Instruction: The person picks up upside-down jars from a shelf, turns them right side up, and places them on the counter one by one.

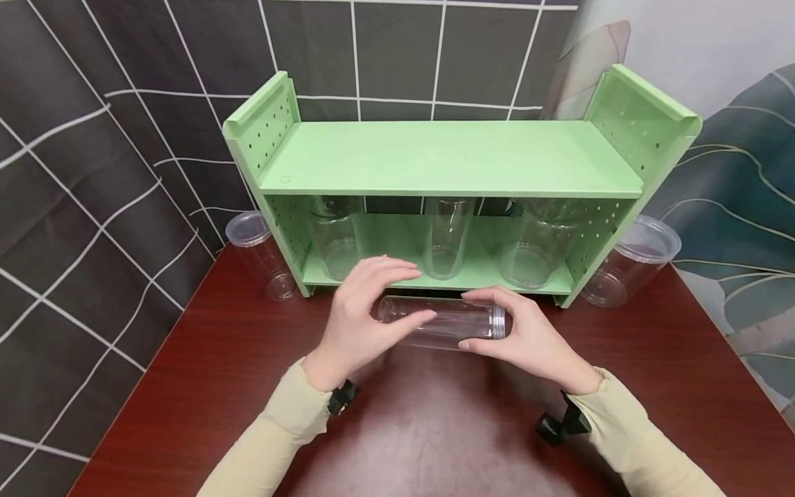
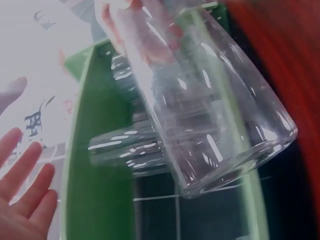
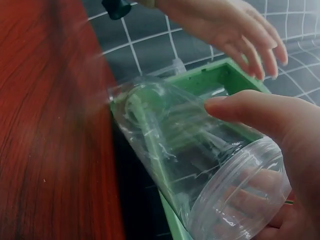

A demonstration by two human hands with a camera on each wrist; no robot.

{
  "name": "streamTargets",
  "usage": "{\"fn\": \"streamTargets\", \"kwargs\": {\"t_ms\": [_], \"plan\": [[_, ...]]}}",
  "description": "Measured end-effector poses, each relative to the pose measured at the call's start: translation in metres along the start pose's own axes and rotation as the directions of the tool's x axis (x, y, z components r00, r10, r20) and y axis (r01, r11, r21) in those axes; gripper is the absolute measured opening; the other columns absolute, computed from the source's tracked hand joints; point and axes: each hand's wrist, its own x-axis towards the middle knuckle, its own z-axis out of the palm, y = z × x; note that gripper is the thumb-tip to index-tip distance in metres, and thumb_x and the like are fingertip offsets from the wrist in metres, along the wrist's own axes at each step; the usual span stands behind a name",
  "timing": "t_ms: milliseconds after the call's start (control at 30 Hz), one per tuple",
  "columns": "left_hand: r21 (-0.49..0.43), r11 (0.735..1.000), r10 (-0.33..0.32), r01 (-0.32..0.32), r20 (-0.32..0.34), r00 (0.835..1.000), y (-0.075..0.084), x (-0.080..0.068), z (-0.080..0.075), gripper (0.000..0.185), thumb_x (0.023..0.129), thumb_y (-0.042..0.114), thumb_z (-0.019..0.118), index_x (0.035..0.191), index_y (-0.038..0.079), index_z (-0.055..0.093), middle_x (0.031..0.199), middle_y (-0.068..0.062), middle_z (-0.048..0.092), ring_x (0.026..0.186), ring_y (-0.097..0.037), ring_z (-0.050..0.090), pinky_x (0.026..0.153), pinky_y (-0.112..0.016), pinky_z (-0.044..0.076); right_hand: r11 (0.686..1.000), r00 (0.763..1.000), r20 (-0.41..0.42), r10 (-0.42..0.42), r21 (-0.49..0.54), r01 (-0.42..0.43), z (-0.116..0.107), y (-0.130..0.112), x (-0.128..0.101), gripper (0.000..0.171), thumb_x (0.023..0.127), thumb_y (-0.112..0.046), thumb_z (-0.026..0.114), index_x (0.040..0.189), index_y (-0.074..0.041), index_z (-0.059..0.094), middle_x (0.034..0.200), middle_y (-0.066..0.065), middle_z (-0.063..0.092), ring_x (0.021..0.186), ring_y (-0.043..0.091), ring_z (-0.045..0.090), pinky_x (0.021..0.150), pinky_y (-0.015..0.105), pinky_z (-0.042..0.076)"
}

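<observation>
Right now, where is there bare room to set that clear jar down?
The green shelf's top board is bare, as is the table before the hands. The lower tier, with three clear jars, is crowded.

Clear jar [image 2: 215, 125] against green shelf [image 2: 95, 190] — left hand [image 2: 20, 200] open beside it

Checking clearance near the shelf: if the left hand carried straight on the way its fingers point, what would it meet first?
Probably the clear plastic jar lying sideways, gripped by the right hand. The left hand has straight fingers pointing right over the jar's closed end; whether they touch it is unclear.
</observation>
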Motion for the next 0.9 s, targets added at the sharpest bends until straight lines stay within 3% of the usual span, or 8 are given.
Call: {"fn": "streamTargets", "kwargs": {"t_ms": [100, 233, 333, 433, 600, 700, 900], "plan": [[0.026, 0.998, -0.068, 0.065, 0.141, 0.988, -0.003, -0.010, 0.005, 0.064, 0.072, 0.032, 0.094, 0.125, 0.008, 0.068, 0.124, -0.002, 0.068, 0.118, -0.020, 0.059, 0.107, -0.037, 0.044, 1.000, 1.000, -0.001, -0.012, -0.019, 0.012, 0.000, -0.001, 0.000, 0.060, 0.075, -0.034, 0.093, 0.127, -0.023, 0.067, 0.117, -0.011, 0.068, 0.092, 0.010, 0.067, 0.080, 0.024, 0.054], [0.119, 0.981, -0.183, 0.153, 0.305, 0.935, -0.007, -0.025, 0.011, 0.080, 0.070, 0.048, 0.093, 0.135, 0.014, 0.062, 0.134, 0.002, 0.061, 0.125, -0.015, 0.054, 0.107, -0.030, 0.042, 1.000, 1.000, 0.004, -0.010, 0.000, 0.010, 0.000, -0.003, 0.001, 0.059, 0.074, -0.032, 0.094, 0.126, -0.022, 0.067, 0.113, -0.010, 0.068, 0.089, 0.011, 0.068, 0.077, 0.026, 0.055], [0.182, 0.967, -0.234, 0.176, 0.373, 0.898, -0.009, -0.033, 0.014, 0.085, 0.069, 0.054, 0.092, 0.138, 0.016, 0.060, 0.137, 0.004, 0.059, 0.127, -0.014, 0.051, 0.108, -0.029, 0.041, 1.000, 1.000, 0.003, -0.008, 0.010, 0.008, 0.001, -0.006, 0.001, 0.059, 0.074, -0.032, 0.094, 0.125, -0.023, 0.066, 0.110, -0.009, 0.069, 0.088, 0.012, 0.068, 0.075, 0.026, 0.056], [0.217, 0.960, -0.255, 0.179, 0.402, 0.879, -0.011, -0.038, 0.016, 0.086, 0.067, 0.053, 0.093, 0.138, 0.017, 0.059, 0.137, 0.005, 0.059, 0.127, -0.013, 0.052, 0.107, -0.031, 0.042, 1.000, 1.000, 0.003, -0.020, 0.019, 0.020, 0.002, -0.010, 0.001, 0.058, 0.074, -0.032, 0.094, 0.124, -0.024, 0.066, 0.106, -0.008, 0.069, 0.086, 0.012, 0.067, 0.074, 0.027, 0.056], [0.266, 0.947, -0.280, 0.177, 0.421, 0.863, -0.011, -0.041, 0.015, 0.085, 0.066, 0.049, 0.094, 0.138, 0.019, 0.060, 0.131, 0.007, 0.061, 0.118, -0.013, 0.055, 0.100, -0.031, 0.046, 0.996, 0.996, 0.000, -0.094, -0.009, 0.094, 0.005, -0.020, 0.004, 0.058, 0.075, -0.031, 0.094, 0.125, -0.023, 0.065, 0.111, -0.010, 0.068, 0.088, 0.012, 0.066, 0.074, 0.028, 0.056], [0.288, 0.941, -0.289, 0.176, 0.418, 0.862, -0.010, -0.043, 0.015, 0.085, 0.067, 0.048, 0.093, 0.139, 0.019, 0.059, 0.127, 0.007, 0.063, 0.113, -0.012, 0.056, 0.096, -0.030, 0.048, 0.988, 0.990, 0.002, -0.143, -0.056, 0.143, 0.006, -0.027, 0.006, 0.063, 0.074, -0.031, 0.094, 0.128, -0.021, 0.064, 0.116, -0.010, 0.066, 0.092, 0.011, 0.064, 0.076, 0.029, 0.056], [0.268, 0.949, -0.258, 0.164, 0.366, 0.894, -0.011, -0.048, 0.013, 0.085, 0.070, 0.046, 0.093, 0.142, 0.018, 0.057, 0.130, 0.003, 0.061, 0.114, -0.015, 0.057, 0.099, -0.031, 0.048, 0.983, 0.984, -0.030, -0.174, -0.065, 0.172, 0.001, -0.040, 0.008, 0.072, 0.078, -0.029, 0.092, 0.141, -0.021, 0.057, 0.131, -0.010, 0.062, 0.111, 0.015, 0.060, 0.092, 0.029, 0.050]]}}
